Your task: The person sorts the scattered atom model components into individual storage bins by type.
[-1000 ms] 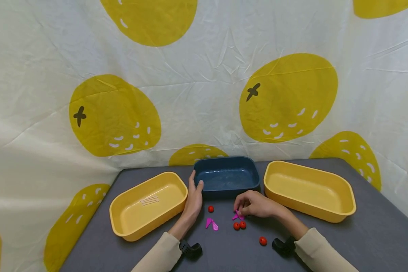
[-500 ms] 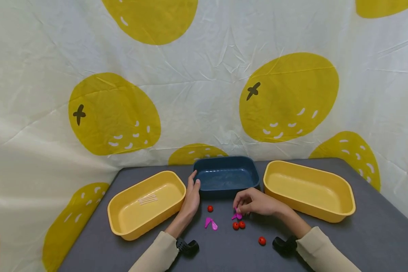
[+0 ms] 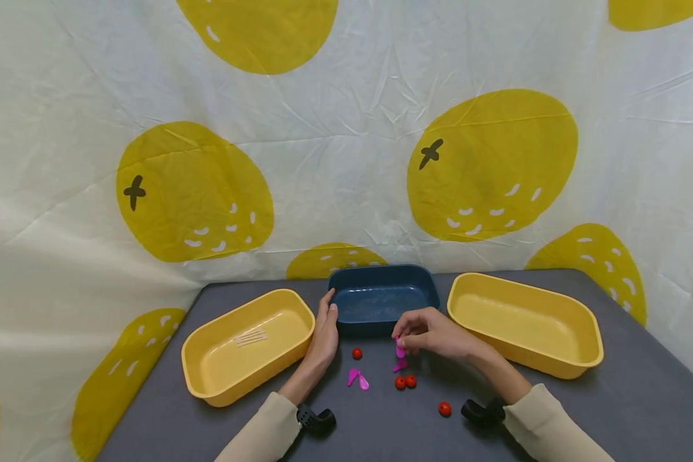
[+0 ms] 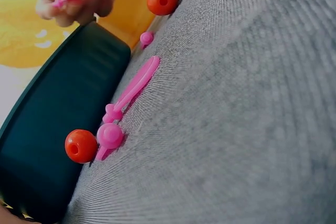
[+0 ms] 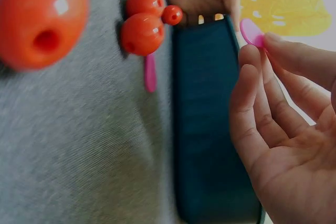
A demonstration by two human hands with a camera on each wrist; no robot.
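Observation:
Between thumb and fingertips, my right hand (image 3: 436,330) pinches a slim pink plastic piece (image 5: 251,32), raised off the table in front of the navy basin (image 3: 375,328). Another pink piece (image 3: 401,365) lies just below that hand. My left hand (image 3: 325,337) rests with extended fingers along the basin's left end, thumb near its front corner. Two more pink pieces (image 3: 363,382), each with a rounded knob in the left wrist view, lie to its right. Red beads with holes are scattered close by: one bead (image 3: 357,353) near the basin, a touching pair (image 3: 405,382), one bead (image 3: 444,409) nearer me.
A yellow basin (image 3: 225,399) at the left contains several thin pale sticks (image 3: 251,338). A second yellow basin (image 3: 545,366) stands at the right, beside the navy one. All sit on a dark grey table (image 3: 381,430), with a fruit-patterned cloth (image 3: 346,186) hanging behind.
My right hand has picked one pink piece off the table and lifted it slightly toward the navy basin; the piece beside it stays down. My left hand keeps its place at the basin.

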